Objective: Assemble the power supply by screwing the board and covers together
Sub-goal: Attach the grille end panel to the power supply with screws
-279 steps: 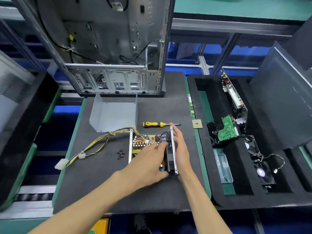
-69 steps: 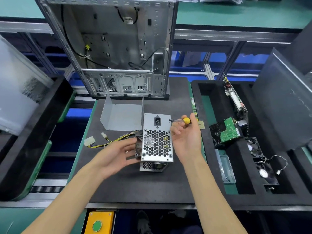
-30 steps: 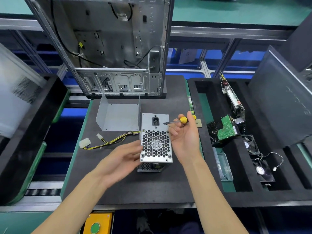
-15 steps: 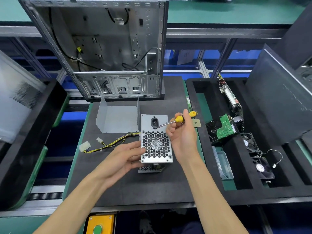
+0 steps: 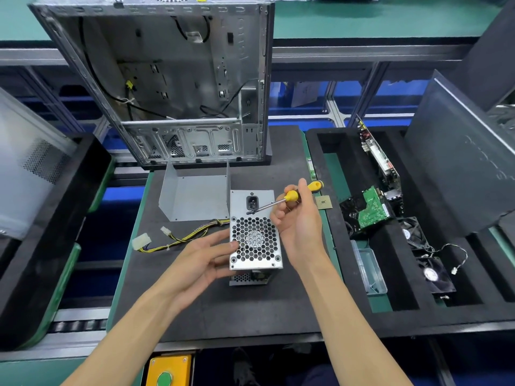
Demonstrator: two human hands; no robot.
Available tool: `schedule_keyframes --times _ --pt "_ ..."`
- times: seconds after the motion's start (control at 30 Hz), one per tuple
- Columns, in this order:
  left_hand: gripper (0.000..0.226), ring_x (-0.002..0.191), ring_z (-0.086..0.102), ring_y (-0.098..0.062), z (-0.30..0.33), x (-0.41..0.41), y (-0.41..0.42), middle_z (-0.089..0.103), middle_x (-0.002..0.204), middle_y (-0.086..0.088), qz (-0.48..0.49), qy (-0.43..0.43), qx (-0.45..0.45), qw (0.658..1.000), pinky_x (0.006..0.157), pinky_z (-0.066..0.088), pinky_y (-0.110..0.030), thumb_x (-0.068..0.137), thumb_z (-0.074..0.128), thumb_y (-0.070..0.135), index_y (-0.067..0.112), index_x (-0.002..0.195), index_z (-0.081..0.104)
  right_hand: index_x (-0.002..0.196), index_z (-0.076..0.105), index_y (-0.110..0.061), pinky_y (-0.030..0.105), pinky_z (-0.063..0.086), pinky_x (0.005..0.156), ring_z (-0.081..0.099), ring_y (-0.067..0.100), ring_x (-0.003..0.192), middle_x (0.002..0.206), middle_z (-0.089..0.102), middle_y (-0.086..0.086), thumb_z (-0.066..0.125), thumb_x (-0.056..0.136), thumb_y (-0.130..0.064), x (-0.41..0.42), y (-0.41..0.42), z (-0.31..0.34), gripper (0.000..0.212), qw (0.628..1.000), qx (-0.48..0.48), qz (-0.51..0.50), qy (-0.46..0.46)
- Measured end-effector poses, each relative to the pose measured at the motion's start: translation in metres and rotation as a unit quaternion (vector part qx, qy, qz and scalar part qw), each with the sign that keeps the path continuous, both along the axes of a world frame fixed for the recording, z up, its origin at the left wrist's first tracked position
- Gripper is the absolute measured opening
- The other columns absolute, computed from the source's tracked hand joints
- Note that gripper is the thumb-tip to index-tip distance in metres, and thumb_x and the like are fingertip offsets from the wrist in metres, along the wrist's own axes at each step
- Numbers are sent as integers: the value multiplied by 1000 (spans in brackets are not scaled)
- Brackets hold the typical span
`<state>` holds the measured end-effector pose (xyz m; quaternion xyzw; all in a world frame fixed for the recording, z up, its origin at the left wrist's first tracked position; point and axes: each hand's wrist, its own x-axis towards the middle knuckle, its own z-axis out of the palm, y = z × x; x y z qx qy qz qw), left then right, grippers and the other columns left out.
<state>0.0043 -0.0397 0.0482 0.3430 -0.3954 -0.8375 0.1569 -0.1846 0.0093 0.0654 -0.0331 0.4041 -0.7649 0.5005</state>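
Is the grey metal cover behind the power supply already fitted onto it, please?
No, the cover lies open on the mat behind the power supply, apart from it and untouched by either hand.

We can read no text, brand or number here. Faint chalk-like marks cross the dark panel (image 5: pixel 462 162) at far right, and small labels sit on the fans (image 5: pixel 430 274) near right, but we cannot make out either.
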Motion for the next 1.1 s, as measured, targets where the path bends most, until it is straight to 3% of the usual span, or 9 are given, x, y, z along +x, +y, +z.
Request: schedule_keyframes --times 0.1,0.2,0.33,0.47,0.57,0.7,0.83,1.0,1.1 --pt "48 116 68 -31 0 0 2 68 129 -16 2 5 -4 1000 86 59 -36 82 75 20 15 129 67 80 60 -17 25 41 48 49 13 55 64 49 -1 49 107 -43 -1 -1 10 39 997 4 -8 71" --pt "44 117 67 -31 0 1 4 68 129 -16 6 13 -1 1000 88 59 -37 87 72 17 15 130 67 73 64 -26 28 50 63 55 14 64 71 54 -3 49 103 -44 1 -7 29 38 981 -27 -12 191" --pt "37 121 64 -34 0 0 6 68 129 -15 8 1 -6 1000 91 58 -39 94 63 11 16 131 66 78 63 -28 35 53 79 59 16 70 75 59 -4 47 105 -32 11 -18 54 31 965 -104 25 239" --pt "33 124 62 -35 0 1 7 69 128 -14 10 -2 -8 1000 98 55 -44 97 62 12 18 129 68 85 45 -19 27 43 62 39 13 58 68 41 -6 43 108 -20 19 -31 59 23 962 -117 63 237" --pt "31 122 64 -34 0 0 8 70 126 -14 18 -7 -9 1000 101 54 -47 97 63 12 18 128 68 82 42 -20 24 32 56 29 11 58 66 36 -9 45 105 -24 25 -36 53 24 954 -97 95 269" --pt "33 120 65 -32 -2 1 7 71 125 -14 25 -2 -2 1000 101 54 -48 97 64 11 16 129 66 84 42 -18 22 30 55 29 9 58 66 38 -10 46 103 -30 32 -39 43 23 931 -81 130 330" --pt "37 120 65 -33 -2 0 7 71 124 -14 28 -4 -1 1000 102 52 -50 96 65 11 14 133 62 85 41 -18 23 28 55 29 9 58 66 38 -10 46 104 -30 34 -42 40 24 925 -90 147 339" --pt "59 118 66 -30 -2 -2 6 71 124 -13 48 -22 9 999 104 51 -52 94 68 10 8 148 45 84 42 -19 23 29 55 29 10 58 67 38 -10 45 105 -29 37 -43 37 24 921 -93 157 345" --pt "58 118 66 -29 -2 -1 5 71 124 -12 44 -23 7 999 104 51 -52 94 68 10 9 147 46 84 45 -22 21 30 55 31 8 58 67 39 -11 45 105 -27 38 -43 34 21 917 -88 158 355"
